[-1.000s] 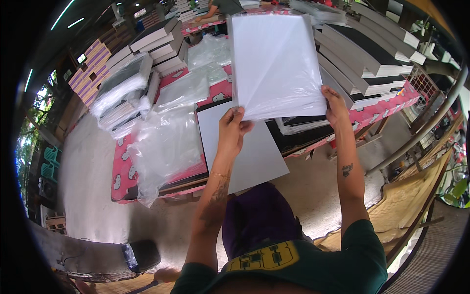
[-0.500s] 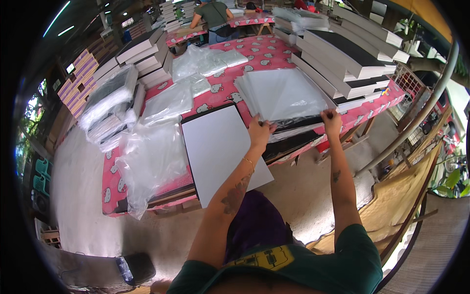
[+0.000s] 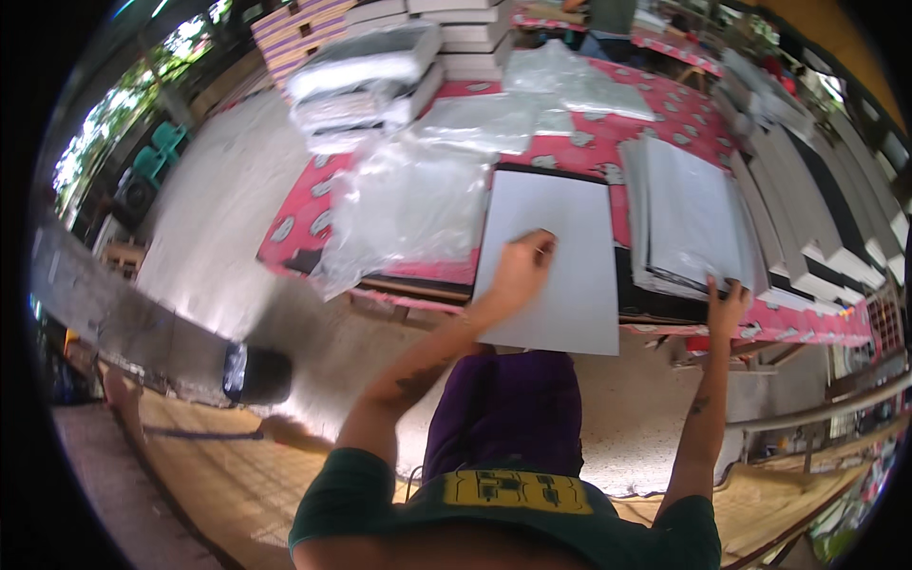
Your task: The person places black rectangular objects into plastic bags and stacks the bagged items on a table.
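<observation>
My left hand [image 3: 525,270] hovers over or touches a large white sheet [image 3: 570,285], its fingers curled closed. Whatever they may hold is hidden. Under the sheet lies a black board [image 3: 548,171], whose edge shows along the far side. The sheet's near end sticks out past the table edge. At the right, my right hand [image 3: 729,306] touches the near edge of a stack of plastic-covered white sheets [image 3: 693,209], thumb and fingers apart. Left of the white sheet lies a heap of loose clear plastic bags [image 3: 408,209].
The table [image 3: 285,218] has a pink patterned cover. Thick stacks of black-and-white blocks [image 3: 807,190] stand at its right. Plastic-wrapped bundles [image 3: 366,81] sit at the far left. More clear bags [image 3: 579,85] lie farther back. Another person [image 3: 608,21] is in the background.
My view has turned left. My left hand has left the plastic-covered stack and moved left over the white sheet. My right hand stays at the stack's near edge, its fingers now apart.
</observation>
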